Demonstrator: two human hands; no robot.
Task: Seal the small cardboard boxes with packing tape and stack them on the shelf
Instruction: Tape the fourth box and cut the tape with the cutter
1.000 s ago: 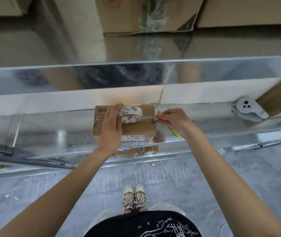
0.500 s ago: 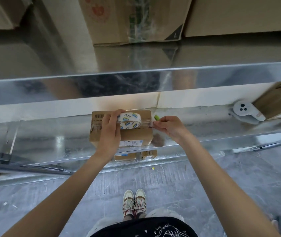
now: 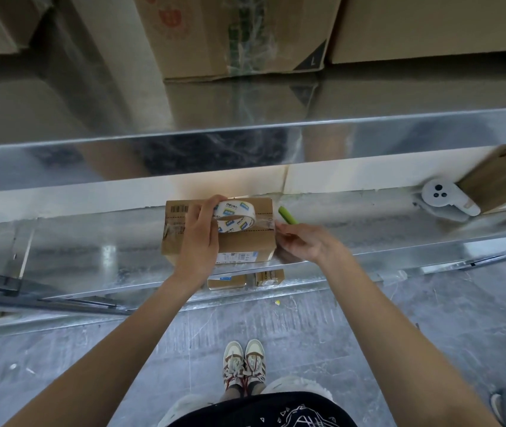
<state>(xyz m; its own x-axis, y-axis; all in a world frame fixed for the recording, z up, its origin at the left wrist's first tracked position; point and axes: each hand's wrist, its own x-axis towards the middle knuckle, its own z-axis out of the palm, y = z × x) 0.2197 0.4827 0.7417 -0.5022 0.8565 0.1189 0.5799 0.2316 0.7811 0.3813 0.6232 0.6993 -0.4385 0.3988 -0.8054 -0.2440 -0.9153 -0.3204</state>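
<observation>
A small cardboard box (image 3: 245, 245) with a barcode label sits on the shiny metal shelf (image 3: 91, 251). My left hand (image 3: 199, 241) grips a roll of clear packing tape (image 3: 234, 216) with a white printed core, held over the box's top seam. My right hand (image 3: 304, 246) pinches the free end of the tape at the box's right edge, and a short clear strip stretches from the roll to my fingers. A green utility knife (image 3: 287, 214) lies on the shelf just beyond my right hand.
A white handheld controller (image 3: 444, 200) and a leaning cardboard box (image 3: 504, 177) sit on the shelf at far right. Large cartons (image 3: 239, 35) fill the upper shelf. Two small boxes (image 3: 245, 278) show on a lower level. My shoes (image 3: 244, 365) stand on the grey floor.
My right hand has drawn the tape end down to the box's right edge, uncovering the green knife. The left hand stays on the roll. The view has shifted slightly.
</observation>
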